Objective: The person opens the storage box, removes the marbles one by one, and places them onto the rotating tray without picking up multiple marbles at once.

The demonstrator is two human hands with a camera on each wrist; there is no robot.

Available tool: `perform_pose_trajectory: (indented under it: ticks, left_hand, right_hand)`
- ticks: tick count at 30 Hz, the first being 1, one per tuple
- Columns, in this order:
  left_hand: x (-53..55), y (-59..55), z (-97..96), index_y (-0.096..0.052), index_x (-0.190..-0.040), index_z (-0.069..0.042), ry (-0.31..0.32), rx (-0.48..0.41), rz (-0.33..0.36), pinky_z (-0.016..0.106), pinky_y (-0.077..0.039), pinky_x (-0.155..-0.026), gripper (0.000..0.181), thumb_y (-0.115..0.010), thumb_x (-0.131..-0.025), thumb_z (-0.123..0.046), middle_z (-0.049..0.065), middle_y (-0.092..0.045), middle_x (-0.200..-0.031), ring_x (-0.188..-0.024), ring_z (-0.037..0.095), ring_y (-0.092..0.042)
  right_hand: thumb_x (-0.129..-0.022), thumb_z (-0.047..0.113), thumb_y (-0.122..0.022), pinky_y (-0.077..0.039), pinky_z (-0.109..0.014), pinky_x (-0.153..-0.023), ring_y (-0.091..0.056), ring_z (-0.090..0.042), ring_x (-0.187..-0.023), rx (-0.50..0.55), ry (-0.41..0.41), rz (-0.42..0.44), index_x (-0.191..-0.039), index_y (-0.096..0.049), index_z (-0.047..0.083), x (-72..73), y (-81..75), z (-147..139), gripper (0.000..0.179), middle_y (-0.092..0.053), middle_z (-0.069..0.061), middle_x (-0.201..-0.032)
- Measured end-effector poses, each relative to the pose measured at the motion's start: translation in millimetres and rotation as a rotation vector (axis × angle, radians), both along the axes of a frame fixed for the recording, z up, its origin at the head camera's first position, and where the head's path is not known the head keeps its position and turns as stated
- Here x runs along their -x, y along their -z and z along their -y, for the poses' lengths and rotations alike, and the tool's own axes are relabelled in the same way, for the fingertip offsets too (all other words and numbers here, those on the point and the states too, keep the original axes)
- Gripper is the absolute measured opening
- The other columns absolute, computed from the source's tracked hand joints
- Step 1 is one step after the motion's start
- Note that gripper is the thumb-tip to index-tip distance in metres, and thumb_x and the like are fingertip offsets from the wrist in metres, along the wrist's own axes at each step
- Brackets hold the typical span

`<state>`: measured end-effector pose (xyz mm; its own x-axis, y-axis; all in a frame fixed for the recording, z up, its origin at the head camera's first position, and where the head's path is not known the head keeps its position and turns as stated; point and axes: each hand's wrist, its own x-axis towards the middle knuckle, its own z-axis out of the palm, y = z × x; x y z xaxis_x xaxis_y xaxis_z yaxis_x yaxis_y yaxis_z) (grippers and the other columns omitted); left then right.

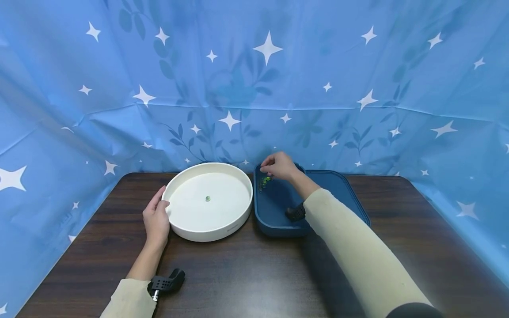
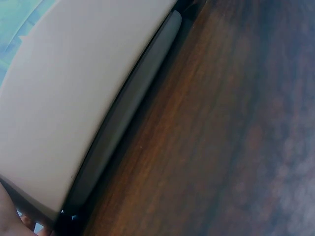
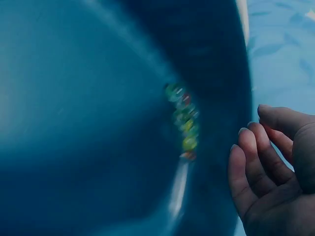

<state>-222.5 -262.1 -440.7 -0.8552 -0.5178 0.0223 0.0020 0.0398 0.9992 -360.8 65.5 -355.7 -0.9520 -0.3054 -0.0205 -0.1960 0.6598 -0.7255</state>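
My left hand (image 1: 156, 219) grips the left rim of a round white tray (image 1: 188, 214), its thumb reaching over the edge. In the left wrist view the tray's outer wall (image 2: 74, 98) fills the left side, and some fingers show at the bottom corner. A small greenish marble (image 1: 207, 198) lies near the middle of the tray. My right hand (image 1: 279, 166) hovers over the far left part of a dark blue tray (image 1: 274, 210), thumb close to the bent forefinger, nothing visible between them. Below it, several green, yellow and reddish glass marbles (image 3: 186, 120) line the blue tray's side.
A second blue tray part (image 1: 336, 181) with a raised rim extends at the right, partly behind my right arm. Both trays stand on a dark wooden table (image 1: 246, 274). A blue curtain (image 1: 246, 88) with white stars hangs right behind the table's back edge.
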Motion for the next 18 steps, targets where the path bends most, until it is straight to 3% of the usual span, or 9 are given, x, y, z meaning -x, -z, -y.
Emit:
perform_pose_trajectory:
  ticks: [5, 9, 13, 18]
  left_hand:
    - [0.1, 0.7, 0.0, -0.047, -0.153, -0.016, 0.005, 0.008, -0.003, 0.042, -0.030, -0.125, 0.056, -0.037, -0.098, -0.005, 0.000, -0.042, -0.161, -0.151, 0.019, -0.035]
    - [0.0, 0.6, -0.1, -0.047, -0.153, -0.016, 0.006, 0.010, -0.001, 0.042, -0.030, -0.125, 0.057, -0.037, -0.098, -0.005, 0.000, -0.042, -0.161, -0.151, 0.019, -0.035]
    - [-0.1, 0.7, -0.4, -0.047, -0.153, -0.016, 0.005, 0.006, -0.001, 0.042, -0.030, -0.125, 0.057, -0.037, -0.098, -0.005, 0.000, -0.042, -0.161, -0.151, 0.019, -0.035]
    - [0.1, 0.0, -0.5, -0.047, -0.153, -0.015, 0.000, -0.002, -0.005, 0.042, -0.030, -0.125, 0.057, -0.037, -0.098, -0.005, 0.000, -0.042, -0.161, -0.151, 0.019, -0.035]
  right_hand:
    - [-0.097, 0.013, -0.064, -0.058, -0.035, -0.071, -0.068, -0.034, -0.091, -0.030, -0.017, 0.003, -0.111, -0.074, 0.001, 4.2, 14.4, -13, 0.021, -0.073, -0.023, -0.104]
    - [-0.097, 0.014, -0.065, -0.056, -0.027, -0.067, -0.067, -0.026, -0.085, -0.062, -0.034, 0.031, -0.110, -0.075, 0.004, 6.9, 23.7, -14, 0.020, -0.074, -0.017, -0.101]
    - [-0.096, 0.017, -0.067, -0.055, -0.024, -0.064, -0.064, -0.015, -0.076, -0.104, -0.033, 0.053, -0.108, -0.076, 0.006, 9.4, 32.3, -12, 0.018, -0.075, -0.009, -0.092]
    - [-0.095, 0.016, -0.068, -0.054, -0.023, -0.062, -0.061, -0.013, -0.073, -0.127, -0.007, 0.079, -0.105, -0.076, 0.007, 9.6, 40.0, -9, 0.016, -0.071, -0.005, -0.086]
